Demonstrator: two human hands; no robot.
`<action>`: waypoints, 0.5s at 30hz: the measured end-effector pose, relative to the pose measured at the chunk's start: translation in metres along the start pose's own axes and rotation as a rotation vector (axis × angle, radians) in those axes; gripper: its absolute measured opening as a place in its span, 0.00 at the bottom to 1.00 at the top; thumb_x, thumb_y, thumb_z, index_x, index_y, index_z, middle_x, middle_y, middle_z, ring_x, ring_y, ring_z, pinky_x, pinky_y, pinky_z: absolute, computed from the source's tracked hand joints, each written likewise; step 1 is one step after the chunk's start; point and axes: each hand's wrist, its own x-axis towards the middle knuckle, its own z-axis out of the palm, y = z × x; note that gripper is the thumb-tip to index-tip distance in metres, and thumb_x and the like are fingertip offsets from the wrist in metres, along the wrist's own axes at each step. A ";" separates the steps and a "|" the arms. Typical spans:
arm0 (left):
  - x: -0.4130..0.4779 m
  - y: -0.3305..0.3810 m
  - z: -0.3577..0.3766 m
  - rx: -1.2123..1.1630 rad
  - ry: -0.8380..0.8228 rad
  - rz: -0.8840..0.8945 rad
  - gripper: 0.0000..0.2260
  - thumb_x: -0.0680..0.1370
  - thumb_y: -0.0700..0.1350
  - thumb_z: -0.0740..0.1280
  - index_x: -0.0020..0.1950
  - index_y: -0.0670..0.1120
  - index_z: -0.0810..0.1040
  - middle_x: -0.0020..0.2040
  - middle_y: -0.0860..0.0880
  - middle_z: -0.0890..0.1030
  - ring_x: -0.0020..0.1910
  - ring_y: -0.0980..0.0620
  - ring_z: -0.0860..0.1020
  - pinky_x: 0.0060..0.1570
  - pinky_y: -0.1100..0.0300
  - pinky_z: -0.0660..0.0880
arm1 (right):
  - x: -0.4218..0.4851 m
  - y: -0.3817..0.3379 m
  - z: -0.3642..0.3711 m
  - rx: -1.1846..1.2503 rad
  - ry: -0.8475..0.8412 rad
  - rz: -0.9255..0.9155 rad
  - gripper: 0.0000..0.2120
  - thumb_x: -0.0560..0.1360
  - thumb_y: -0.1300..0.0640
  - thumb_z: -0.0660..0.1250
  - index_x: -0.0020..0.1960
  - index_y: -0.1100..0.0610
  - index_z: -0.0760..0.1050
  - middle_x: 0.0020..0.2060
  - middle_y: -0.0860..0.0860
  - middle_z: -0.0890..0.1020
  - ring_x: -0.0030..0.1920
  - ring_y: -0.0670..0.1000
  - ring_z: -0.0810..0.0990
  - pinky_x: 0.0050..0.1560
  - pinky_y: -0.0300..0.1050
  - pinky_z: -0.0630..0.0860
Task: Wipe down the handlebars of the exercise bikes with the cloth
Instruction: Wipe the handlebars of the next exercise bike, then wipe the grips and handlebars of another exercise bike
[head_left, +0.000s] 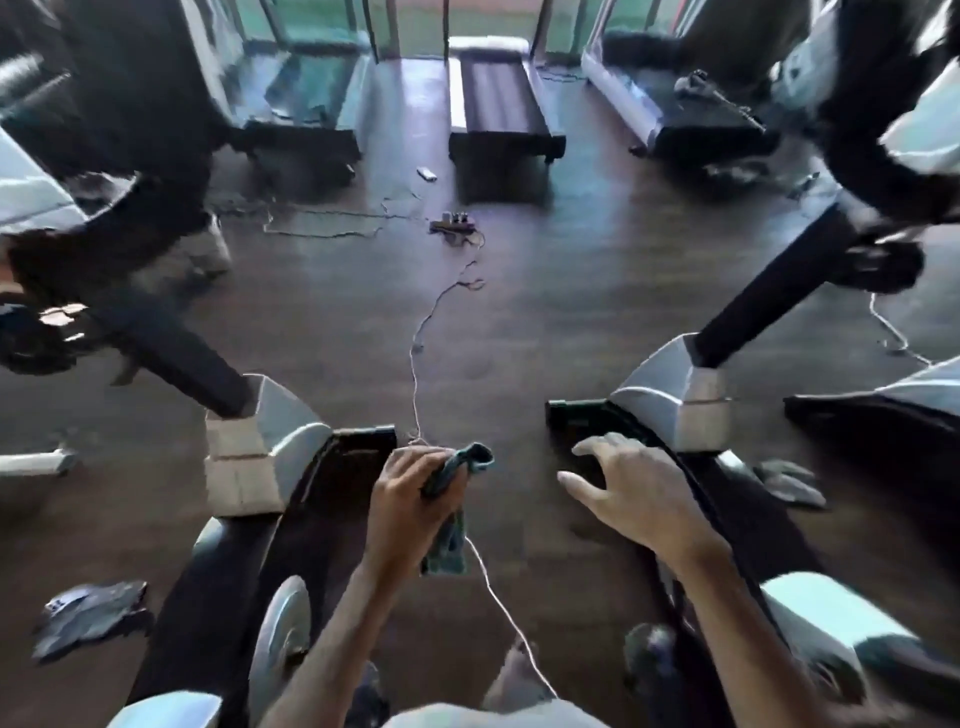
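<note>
While the left hand (405, 504) grips a bunched grey cloth (457, 467) above the floor (519, 322), between the left bike (260, 431) and right bike (670, 405), the right hand (639, 499) hovers by the right bike's dark frame with fingers spread, holding nothing.

Left grip (410, 499) clenched, right grip (634, 499) spread

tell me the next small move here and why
Probably lift the left hand with the cloth up toward the left bike. The cloth is gripped but hangs in the gap beside it, wiping nothing, and the right hand is open.
</note>
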 end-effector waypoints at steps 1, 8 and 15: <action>0.001 0.001 0.010 0.002 -0.031 0.004 0.10 0.74 0.50 0.71 0.46 0.44 0.84 0.45 0.56 0.81 0.46 0.52 0.78 0.55 0.69 0.71 | -0.005 0.009 0.002 -0.007 -0.003 0.035 0.23 0.76 0.35 0.59 0.62 0.48 0.74 0.55 0.48 0.79 0.57 0.52 0.78 0.57 0.49 0.72; 0.068 0.028 0.069 -0.005 -0.187 0.169 0.11 0.75 0.52 0.70 0.45 0.45 0.85 0.44 0.53 0.84 0.46 0.51 0.79 0.49 0.57 0.76 | -0.007 0.067 -0.018 0.062 0.160 0.166 0.21 0.76 0.37 0.61 0.62 0.48 0.75 0.56 0.46 0.79 0.57 0.50 0.78 0.59 0.48 0.70; 0.228 0.119 0.107 -0.140 -0.058 0.487 0.09 0.74 0.48 0.72 0.46 0.42 0.85 0.45 0.49 0.85 0.46 0.47 0.80 0.51 0.60 0.76 | 0.026 0.100 -0.136 -0.012 0.655 0.102 0.18 0.71 0.38 0.61 0.50 0.47 0.80 0.42 0.45 0.84 0.44 0.53 0.82 0.47 0.47 0.75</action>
